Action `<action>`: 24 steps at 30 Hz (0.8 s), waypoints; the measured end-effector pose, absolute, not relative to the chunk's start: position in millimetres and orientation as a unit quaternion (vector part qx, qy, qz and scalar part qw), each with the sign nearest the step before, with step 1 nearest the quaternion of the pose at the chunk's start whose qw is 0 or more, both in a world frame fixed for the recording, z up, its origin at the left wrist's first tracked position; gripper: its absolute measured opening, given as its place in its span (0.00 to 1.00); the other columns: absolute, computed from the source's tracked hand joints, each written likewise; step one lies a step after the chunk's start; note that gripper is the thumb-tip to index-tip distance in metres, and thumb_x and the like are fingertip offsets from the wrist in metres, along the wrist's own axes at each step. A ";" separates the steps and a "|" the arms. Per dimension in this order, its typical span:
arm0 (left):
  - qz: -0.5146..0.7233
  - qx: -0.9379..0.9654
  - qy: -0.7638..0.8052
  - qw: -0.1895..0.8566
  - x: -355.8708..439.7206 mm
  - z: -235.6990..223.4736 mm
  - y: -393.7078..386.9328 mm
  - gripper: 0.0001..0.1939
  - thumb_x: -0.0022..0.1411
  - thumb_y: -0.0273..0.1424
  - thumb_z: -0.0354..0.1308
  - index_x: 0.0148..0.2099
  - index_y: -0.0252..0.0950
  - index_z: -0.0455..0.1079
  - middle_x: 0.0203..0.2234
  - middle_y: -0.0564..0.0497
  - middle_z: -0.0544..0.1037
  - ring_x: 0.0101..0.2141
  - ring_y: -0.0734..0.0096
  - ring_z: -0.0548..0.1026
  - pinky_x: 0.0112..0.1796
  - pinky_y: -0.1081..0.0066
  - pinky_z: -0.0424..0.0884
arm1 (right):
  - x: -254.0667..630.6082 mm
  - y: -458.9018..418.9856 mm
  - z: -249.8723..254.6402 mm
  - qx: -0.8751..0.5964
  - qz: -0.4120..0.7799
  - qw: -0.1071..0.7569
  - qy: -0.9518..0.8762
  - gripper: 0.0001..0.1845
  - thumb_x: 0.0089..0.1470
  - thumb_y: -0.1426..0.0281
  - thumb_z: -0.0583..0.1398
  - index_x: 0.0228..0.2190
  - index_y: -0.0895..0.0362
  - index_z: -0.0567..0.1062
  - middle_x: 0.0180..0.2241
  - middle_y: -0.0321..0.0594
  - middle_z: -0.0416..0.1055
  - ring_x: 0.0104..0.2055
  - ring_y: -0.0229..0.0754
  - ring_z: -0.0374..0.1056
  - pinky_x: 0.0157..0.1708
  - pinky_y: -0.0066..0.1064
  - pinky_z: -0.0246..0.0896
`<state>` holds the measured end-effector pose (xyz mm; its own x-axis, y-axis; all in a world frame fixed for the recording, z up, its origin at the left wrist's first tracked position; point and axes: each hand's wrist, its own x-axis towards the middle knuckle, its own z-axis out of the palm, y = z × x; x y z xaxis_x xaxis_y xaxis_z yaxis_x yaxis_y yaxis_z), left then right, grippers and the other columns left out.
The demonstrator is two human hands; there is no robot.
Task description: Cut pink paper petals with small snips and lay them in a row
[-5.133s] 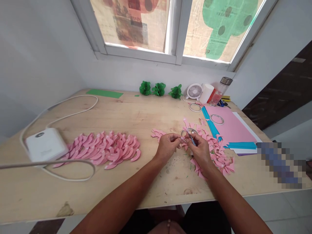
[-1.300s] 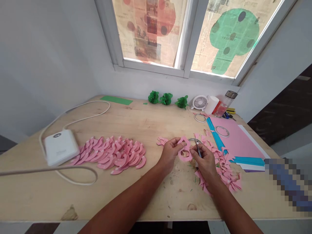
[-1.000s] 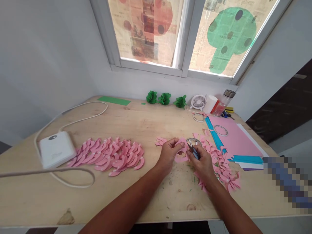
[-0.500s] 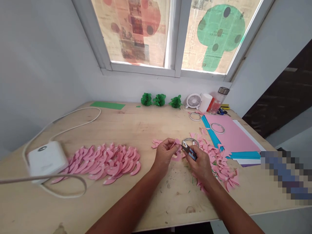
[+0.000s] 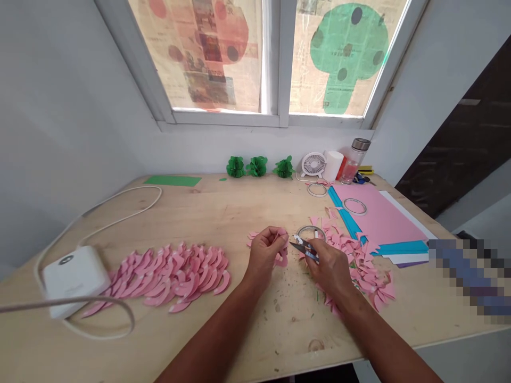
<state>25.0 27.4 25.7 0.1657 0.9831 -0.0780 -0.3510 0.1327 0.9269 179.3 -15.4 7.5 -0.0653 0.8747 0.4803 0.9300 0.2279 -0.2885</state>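
Over table (image 5: 199, 218): left hand (image 5: 263, 252) pinching paper (image 5: 282, 259), right hand (image 5: 332, 264) gripping scissors (image 5: 300, 248).

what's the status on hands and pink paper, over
Left hand pinching cut pink paper piece. Right hand holding dark-bladed scissors, tips apart from paper. Loose pink paper scraps beside right hand, none seen between scissors and paper.

A papered window (image 5: 283, 69) glows in the pale wall (image 5: 191, 146) above a wooden table (image 5: 223, 215)

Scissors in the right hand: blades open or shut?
Open. The scissors in the right hand show two blades parted at the tips, pointing toward the pink paper in the left hand.
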 end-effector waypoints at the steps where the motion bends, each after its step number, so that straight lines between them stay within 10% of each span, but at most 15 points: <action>1: 0.512 0.418 0.389 0.642 25.1 25.7 27.4 0.12 0.45 0.35 0.63 0.30 0.34 0.67 0.14 0.60 0.64 0.12 0.83 0.58 0.13 0.80 0.52 | 179.1 -15.4 8.0 -0.621 -0.049 0.284 -0.729 0.09 0.47 0.75 0.56 0.34 0.56 0.70 0.29 0.38 0.73 0.28 0.40 0.68 0.25 0.26 0.50; 24: 0.467 0.632 0.425 0.448 22.5 14.8 28.4 0.08 0.53 0.34 0.56 0.29 0.34 0.69 0.14 0.59 0.62 0.16 0.80 0.57 0.19 0.78 0.53 | 177.3 -16.1 7.7 -0.626 -0.048 0.217 -0.747 0.03 0.49 0.74 0.54 0.29 0.56 0.68 0.26 0.36 0.70 0.26 0.38 0.65 0.23 0.27 0.42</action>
<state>22.5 28.4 14.8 0.2012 0.9569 0.2094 0.1190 -0.2361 0.9644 177.3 -16.1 7.7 -0.1218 0.9152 0.3841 0.9570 0.2109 -0.1991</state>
